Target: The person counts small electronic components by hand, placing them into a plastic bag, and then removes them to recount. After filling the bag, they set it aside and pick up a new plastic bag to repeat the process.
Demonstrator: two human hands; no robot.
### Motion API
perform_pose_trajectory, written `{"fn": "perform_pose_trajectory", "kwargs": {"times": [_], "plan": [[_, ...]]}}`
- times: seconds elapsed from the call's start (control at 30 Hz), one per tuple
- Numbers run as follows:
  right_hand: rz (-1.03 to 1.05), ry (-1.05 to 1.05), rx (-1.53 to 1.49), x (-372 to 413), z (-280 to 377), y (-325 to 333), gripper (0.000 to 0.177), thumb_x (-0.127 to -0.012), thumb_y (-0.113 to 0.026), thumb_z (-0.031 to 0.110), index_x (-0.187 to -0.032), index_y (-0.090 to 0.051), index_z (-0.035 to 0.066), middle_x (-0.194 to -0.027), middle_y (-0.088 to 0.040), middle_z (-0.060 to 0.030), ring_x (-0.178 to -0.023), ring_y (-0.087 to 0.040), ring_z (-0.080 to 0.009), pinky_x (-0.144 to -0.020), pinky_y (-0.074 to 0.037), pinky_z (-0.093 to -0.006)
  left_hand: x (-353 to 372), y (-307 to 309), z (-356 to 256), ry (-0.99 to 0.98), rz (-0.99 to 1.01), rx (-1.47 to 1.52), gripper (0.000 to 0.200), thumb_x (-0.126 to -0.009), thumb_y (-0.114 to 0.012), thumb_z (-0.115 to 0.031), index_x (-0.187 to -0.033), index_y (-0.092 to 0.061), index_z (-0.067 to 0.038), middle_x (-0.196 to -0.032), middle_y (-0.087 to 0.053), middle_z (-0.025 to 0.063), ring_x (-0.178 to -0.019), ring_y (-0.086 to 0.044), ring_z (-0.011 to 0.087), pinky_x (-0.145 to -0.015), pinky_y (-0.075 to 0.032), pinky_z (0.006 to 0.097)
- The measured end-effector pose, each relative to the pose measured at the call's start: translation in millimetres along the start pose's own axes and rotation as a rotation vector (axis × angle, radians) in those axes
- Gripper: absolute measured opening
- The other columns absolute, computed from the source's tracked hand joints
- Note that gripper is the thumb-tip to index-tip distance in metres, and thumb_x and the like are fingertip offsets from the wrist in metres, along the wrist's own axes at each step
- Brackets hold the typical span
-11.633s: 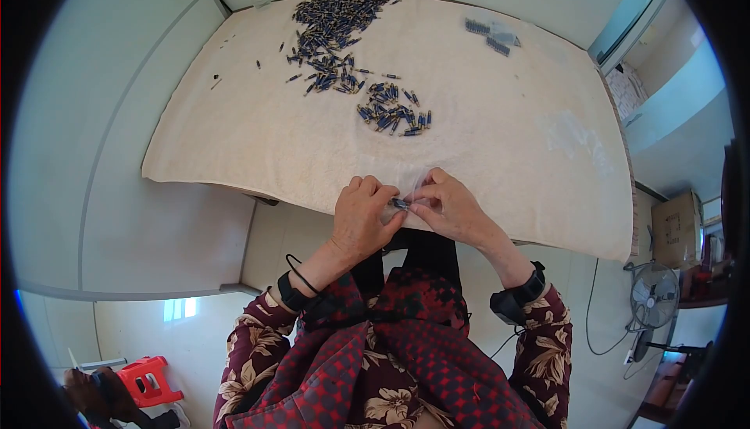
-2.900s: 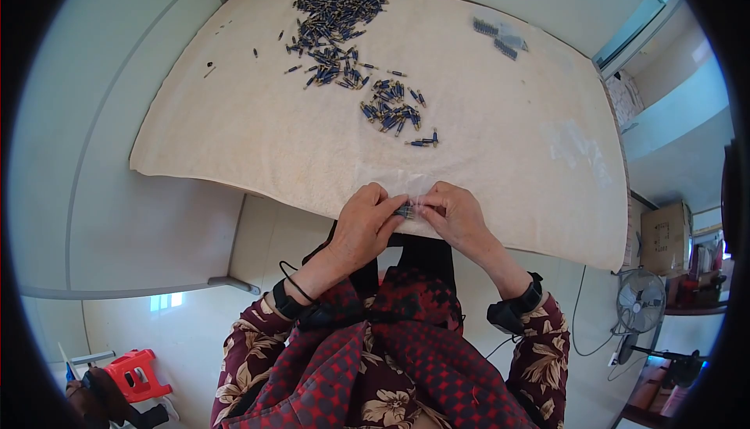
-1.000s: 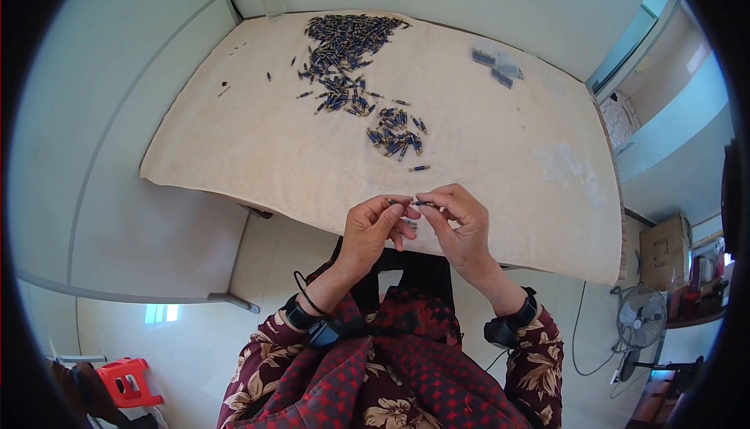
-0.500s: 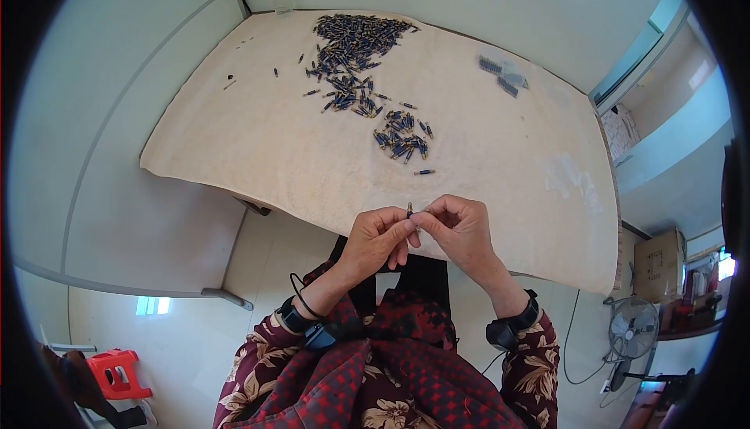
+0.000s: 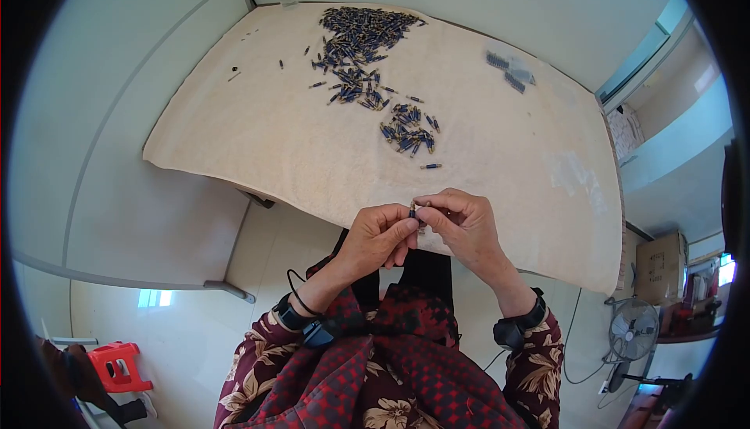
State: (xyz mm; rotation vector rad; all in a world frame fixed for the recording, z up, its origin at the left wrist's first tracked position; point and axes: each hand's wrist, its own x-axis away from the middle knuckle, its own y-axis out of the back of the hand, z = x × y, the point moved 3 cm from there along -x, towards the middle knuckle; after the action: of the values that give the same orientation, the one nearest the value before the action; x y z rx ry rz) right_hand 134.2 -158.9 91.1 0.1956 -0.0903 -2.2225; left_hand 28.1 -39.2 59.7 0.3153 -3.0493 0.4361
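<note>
At the towel's [image 5: 258, 155] near edge, left hand [image 5: 379, 237] and right hand [image 5: 466, 226] meet fingertip to fingertip. Both are curled narrow, pinching one blue piece [image 5: 412, 210] between them. A loose piece [image 5: 430, 166] lies just beyond, a small pile [image 5: 409, 127] farther back.

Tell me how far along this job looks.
Early. Done: only a few seemingly packed bags lie at the far corner. In hand: left hand and right hand pinch one blue piece. Left: the big pile, a smaller cluster and a lone piece, all loose.
</note>
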Motion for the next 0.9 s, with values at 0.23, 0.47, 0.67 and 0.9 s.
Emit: {"fn": "perform_pose_trajectory", "kwargs": {"times": [0.23, 0.47, 0.67, 0.9], "plan": [[0.087, 0.015, 0.187, -6.9, 9.3, -3.1, 0.017, -0.089, -0.065, 0.003, -0.104, -0.07, -0.001, -0.09, -0.063, -0.0059, -0.076, -0.061, -0.01, -0.067, -0.049, -0.0213, 3.8, 4.3, -3.3, -0.012, 0.035, -0.09, 0.027, -0.102, -0.046, -0.02, -0.085, -0.057, -0.002, -0.067, -0.057, 0.0001, -0.047, -0.05, 0.0043, -0.039, -0.037, 0.0176], [0.104, -0.056, 0.056, -3.2, 5.9, -0.9, 0.018, -0.087, -0.065, 0.001, -0.104, -0.07, -0.002, -0.091, -0.064, -0.0062, -0.08, -0.063, -0.011, -0.069, -0.051, -0.0224, -0.1, 1.7, -2.2, -0.04, 0.075, -0.141, 0.03, -0.103, -0.043, -0.022, -0.085, -0.057, -0.003, -0.067, -0.057, -0.0005, -0.047, -0.05, 0.0039, -0.039, -0.037, 0.0177], [0.09, -0.111, -0.051, 1.2, 1.4, 1.8, 0.012, -0.087, -0.065, 0.0, -0.098, -0.068, -0.005, -0.089, -0.065, -0.0068, -0.081, -0.064, -0.0118, -0.074, -0.053, -0.0244, 0.5, -2.6, -3.7, 0.045, 0.108, -0.148, 0.031, -0.103, -0.043, -0.024, -0.083, -0.055, -0.004, -0.065, -0.056, -0.0005, -0.046, -0.05, 0.0045, -0.039, -0.037, 0.0204], [0.119, -0.166, -0.123, 1.2, -9.4, 2.3, 0.011, -0.088, -0.065, 0.002, -0.096, -0.065, -0.005, -0.089, -0.066, -0.006, -0.079, -0.063, -0.0101, -0.072, -0.053, -0.0235, -1.5, 0.3, 5.8, 0.093, 0.17, -0.03, 0.026, -0.102, -0.045, -0.022, -0.094, -0.059, -0.003, -0.071, -0.06, 0.0006, -0.049, -0.053, 0.0033, -0.04, -0.039, 0.0166]]}}
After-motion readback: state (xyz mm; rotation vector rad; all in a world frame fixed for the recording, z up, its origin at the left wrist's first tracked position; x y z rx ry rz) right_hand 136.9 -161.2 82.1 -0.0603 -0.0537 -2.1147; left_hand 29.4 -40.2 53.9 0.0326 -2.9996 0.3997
